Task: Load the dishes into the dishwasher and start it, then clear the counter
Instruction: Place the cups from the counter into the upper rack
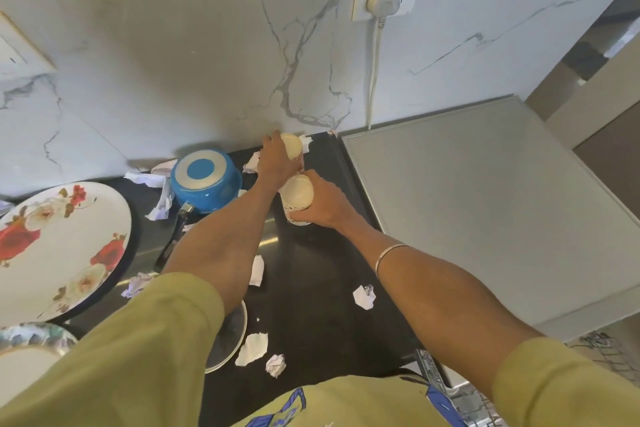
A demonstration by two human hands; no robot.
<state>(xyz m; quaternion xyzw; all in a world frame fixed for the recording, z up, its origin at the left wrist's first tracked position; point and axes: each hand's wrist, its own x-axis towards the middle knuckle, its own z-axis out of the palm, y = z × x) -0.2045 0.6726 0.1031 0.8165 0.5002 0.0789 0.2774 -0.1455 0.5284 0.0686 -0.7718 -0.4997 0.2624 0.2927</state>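
Two cream cups stand upside down near the back of the dark counter [311, 274]. My left hand [275, 158] grips the far cup [292, 146] by the wall. My right hand [323, 203] grips the near cup [297, 192] from the right side. A blue pot [206, 180] sits upside down left of my left forearm, its black handle pointing toward me. A large floral plate [59, 246] lies at the left. The dishwasher rack [606, 350] shows only as a wire corner at the lower right.
Several crumpled paper scraps [364, 295] lie scattered over the counter. A glass lid [227, 340] sits partly under my left sleeve. A grey appliance top [485, 211] fills the right side. A plug and cord [375, 45] hang down the marble wall. Another plate [31, 340] is at the lower left.
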